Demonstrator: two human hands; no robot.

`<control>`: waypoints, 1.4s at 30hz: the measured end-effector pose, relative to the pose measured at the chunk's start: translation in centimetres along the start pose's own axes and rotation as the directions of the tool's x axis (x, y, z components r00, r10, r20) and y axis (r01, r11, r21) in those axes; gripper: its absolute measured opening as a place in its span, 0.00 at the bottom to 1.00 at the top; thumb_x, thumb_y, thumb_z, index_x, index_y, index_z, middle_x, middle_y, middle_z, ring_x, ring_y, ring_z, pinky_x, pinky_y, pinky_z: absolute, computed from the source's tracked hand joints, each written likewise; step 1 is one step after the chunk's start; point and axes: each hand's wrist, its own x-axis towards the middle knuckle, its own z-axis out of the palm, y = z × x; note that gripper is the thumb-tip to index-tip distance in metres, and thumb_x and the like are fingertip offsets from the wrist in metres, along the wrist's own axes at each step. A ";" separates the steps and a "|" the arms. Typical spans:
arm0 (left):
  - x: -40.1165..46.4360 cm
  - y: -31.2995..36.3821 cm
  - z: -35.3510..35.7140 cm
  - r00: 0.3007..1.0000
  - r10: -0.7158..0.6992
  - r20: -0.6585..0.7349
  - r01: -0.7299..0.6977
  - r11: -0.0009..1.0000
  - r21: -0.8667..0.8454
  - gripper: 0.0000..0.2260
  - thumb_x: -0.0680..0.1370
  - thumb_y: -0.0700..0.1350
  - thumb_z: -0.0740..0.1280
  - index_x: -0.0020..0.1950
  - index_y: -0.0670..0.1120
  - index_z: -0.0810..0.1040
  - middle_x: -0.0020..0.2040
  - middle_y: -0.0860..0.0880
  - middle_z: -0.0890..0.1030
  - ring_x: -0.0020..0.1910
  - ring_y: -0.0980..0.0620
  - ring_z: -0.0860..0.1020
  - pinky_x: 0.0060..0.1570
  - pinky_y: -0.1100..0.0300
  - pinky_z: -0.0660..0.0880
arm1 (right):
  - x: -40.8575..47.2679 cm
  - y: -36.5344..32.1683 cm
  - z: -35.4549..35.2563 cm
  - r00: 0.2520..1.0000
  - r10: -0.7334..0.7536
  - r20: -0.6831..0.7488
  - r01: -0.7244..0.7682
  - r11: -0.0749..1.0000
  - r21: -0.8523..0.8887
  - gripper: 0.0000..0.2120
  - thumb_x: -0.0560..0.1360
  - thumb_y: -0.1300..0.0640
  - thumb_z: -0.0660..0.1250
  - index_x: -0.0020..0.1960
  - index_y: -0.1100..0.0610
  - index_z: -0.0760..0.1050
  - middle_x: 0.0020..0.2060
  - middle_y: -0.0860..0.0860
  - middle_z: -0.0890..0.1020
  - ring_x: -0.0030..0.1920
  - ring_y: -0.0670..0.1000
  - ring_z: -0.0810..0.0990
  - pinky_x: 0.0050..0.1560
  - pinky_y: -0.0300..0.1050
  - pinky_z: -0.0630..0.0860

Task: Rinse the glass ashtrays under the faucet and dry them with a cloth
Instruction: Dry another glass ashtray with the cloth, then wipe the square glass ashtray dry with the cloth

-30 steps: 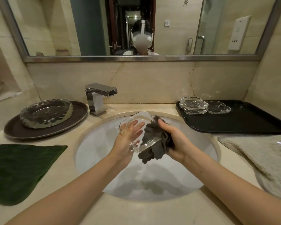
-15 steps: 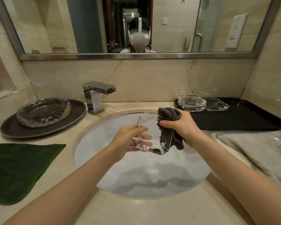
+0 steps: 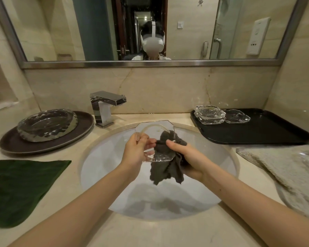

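- Drying step, head view: glass ashtray (image 3: 154, 139) held tilted over the sink (image 3: 100, 168).
- Risk: wet glass could slip from the one-sided grip and chip in the basin.
- Left hand (image 3: 136, 152) grips its left edge; right hand (image 3: 187, 157) clutches the grey cloth (image 3: 165, 168), thumb pressing it onto the glass.

Marble counter (image 3: 168, 232) bears black tray (image 3: 268, 132), brown plate (image 3: 82, 129), green cloth (image 3: 20, 188).
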 end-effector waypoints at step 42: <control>21.3 0.6 31.2 0.956 0.181 0.232 -0.278 0.297 0.914 0.08 0.73 0.49 0.68 0.43 0.45 0.76 0.42 0.48 0.77 0.43 0.47 0.76 0.42 0.58 0.72 | 7.5 -22.8 -26.8 0.734 -0.261 -0.627 -0.571 0.263 -0.778 0.12 0.69 0.55 0.73 0.34 0.57 0.71 0.34 0.52 0.74 0.33 0.50 0.72 0.34 0.42 0.70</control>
